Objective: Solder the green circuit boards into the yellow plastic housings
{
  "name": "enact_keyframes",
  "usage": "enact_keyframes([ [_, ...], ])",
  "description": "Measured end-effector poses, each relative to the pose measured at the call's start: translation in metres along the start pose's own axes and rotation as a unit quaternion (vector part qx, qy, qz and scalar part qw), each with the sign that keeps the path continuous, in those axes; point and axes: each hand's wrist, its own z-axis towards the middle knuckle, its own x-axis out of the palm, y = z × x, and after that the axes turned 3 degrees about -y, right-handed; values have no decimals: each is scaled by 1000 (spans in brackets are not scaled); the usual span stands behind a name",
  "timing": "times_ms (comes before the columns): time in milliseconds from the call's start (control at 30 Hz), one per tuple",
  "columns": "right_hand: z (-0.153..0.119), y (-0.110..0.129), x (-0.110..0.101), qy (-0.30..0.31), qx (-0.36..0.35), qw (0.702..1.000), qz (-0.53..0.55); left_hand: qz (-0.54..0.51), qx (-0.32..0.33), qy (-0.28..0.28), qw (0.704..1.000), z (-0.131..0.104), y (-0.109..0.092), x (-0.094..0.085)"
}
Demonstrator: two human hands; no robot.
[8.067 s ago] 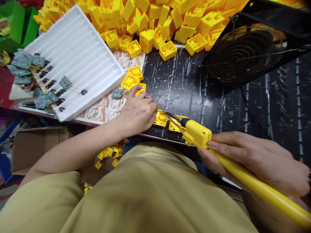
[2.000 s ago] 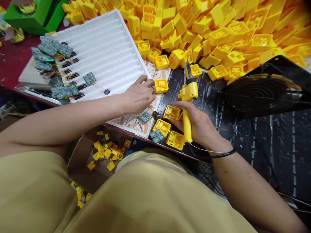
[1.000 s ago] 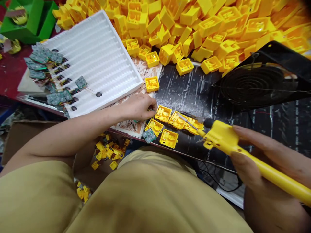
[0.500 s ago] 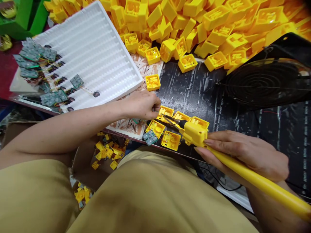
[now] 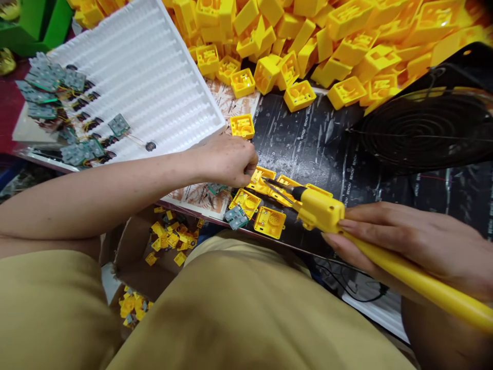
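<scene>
One yellow soldering tool shows in the head view, clasped in the right hand, its tip over an open yellow case on the black mat; the left hand curls at that case's left side, fingertips hidden, so I cannot tell whether they pinch anything; the tool should feel light and stiff, best held by its handle, since the tip may be hot; the case looks light, rigid, perhaps slick, so grip its outer walls; the circuit board nearby seems fragile.
</scene>
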Motion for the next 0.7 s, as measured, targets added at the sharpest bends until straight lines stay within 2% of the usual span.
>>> enact_keyframes([
  [67,-2,0,2,4,-33,999,-14,-1,0,-3,1000,0,0,1],
  [200,0,5,5,-29,0,999,-20,7,-7,-1,1000,0,-1,0],
  [267,2,6,6,-32,-6,999,-14,15,-8,9,1000,0,-2,-1],
  [533,15,5,10,-3,-126,992,10,41,-1,17,999,3,-6,-4],
  [700,16,4,-5,-1,-88,996,-30,39,1,19,999,4,-6,-4],
])
